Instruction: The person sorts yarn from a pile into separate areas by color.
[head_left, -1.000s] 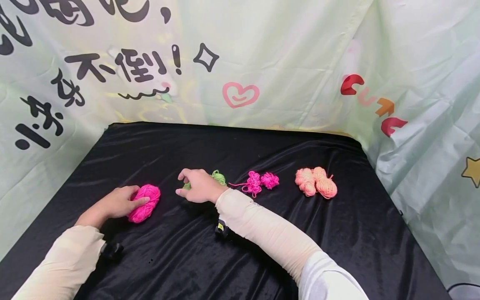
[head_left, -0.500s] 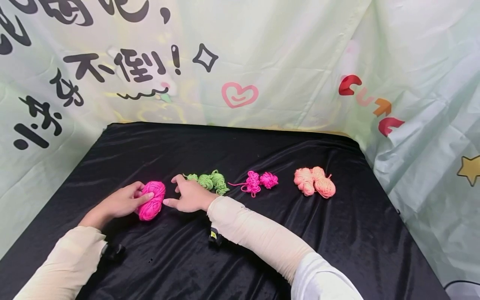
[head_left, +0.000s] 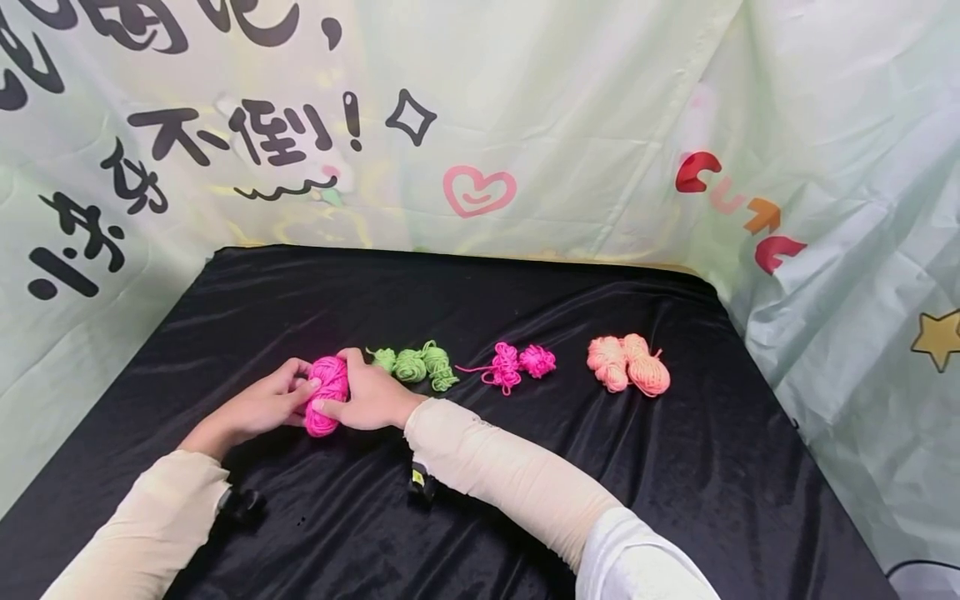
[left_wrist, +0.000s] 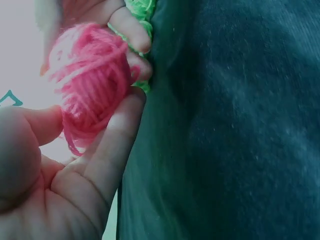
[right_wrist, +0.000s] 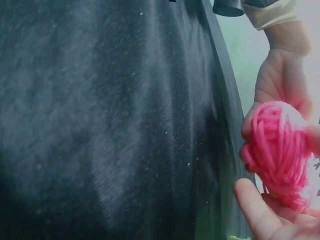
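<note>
A bright pink ball of yarn [head_left: 327, 392] is held between both hands at the left-centre of the table. My left hand [head_left: 266, 400] grips its left side, thumb in front; the left wrist view shows the thumb and fingers of this left hand [left_wrist: 75, 185] around the lower end of the yarn ball [left_wrist: 92, 75]. From the right, my right hand [head_left: 381, 398] takes the other side, its thumb on the front and its index finger near the top. The right wrist view has the yarn ball [right_wrist: 280, 150] between the two hands, with one right finger [right_wrist: 255, 205] extended beside it.
Just right of the hands lie several small green yarn bundles [head_left: 410, 365]. Further right are a loose magenta yarn bundle [head_left: 506, 367] with a stray end, and peach yarn balls [head_left: 628, 365]. Black cloth [head_left: 480, 300] covers the table; printed curtains [head_left: 585, 125] stand behind.
My left hand has moved the pink yarn ball rightward. My right hand has come left and down from over the green yarn, uncovering it, and now holds the pink ball too.
</note>
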